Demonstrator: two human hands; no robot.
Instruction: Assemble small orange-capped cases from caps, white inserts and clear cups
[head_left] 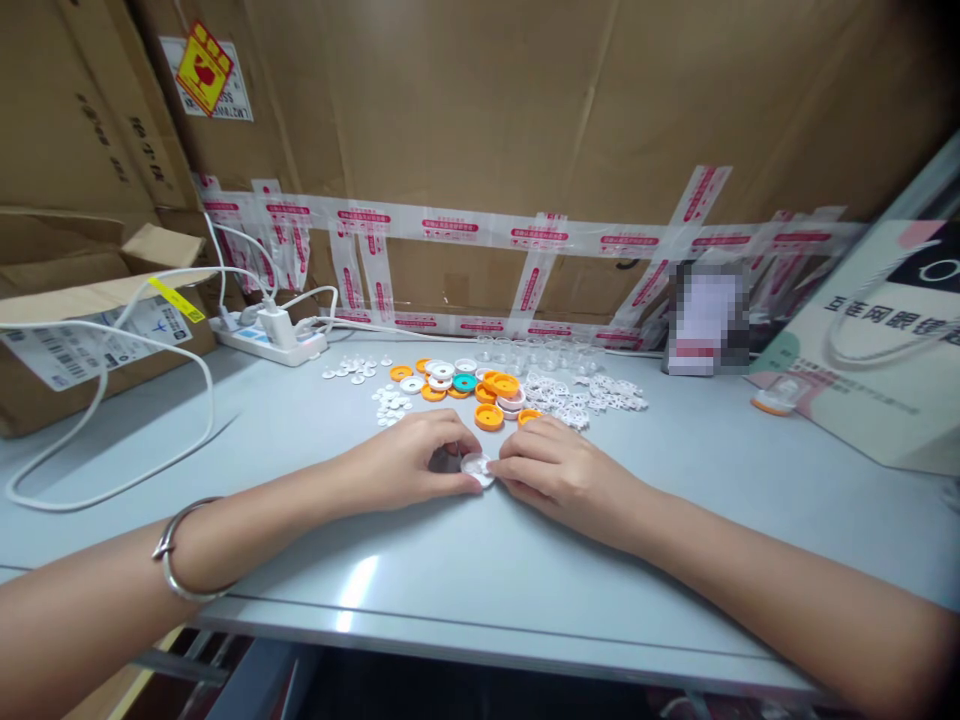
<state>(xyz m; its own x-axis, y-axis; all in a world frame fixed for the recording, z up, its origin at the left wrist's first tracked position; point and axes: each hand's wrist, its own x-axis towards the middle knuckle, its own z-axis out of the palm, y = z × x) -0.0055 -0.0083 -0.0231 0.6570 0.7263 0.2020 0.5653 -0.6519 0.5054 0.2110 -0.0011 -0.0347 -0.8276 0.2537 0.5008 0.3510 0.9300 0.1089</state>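
Note:
Between my two hands is a small round white plastic piece point(477, 468), low over the grey table. My left hand point(426, 455) pinches its left side between thumb and fingers. From the right, the fingertips of my right hand point(559, 468) press together at the piece; whether they hold a second small part I cannot make out. Just beyond my hands lies a pile of orange round caps point(489, 417), white ring-shaped caps point(412, 384) and one teal cap point(464, 382). White gear-like plastic parts point(570, 400) spread to their right.
Small white discs point(358, 370) lie left of the pile, clear plastic domes point(540, 353) behind it. A power strip point(274, 340) with a looping white cable point(112, 503) and an open carton point(97, 310) are at left. A finished-looking orange-based dome point(778, 396) sits by a paper bag point(885, 350).

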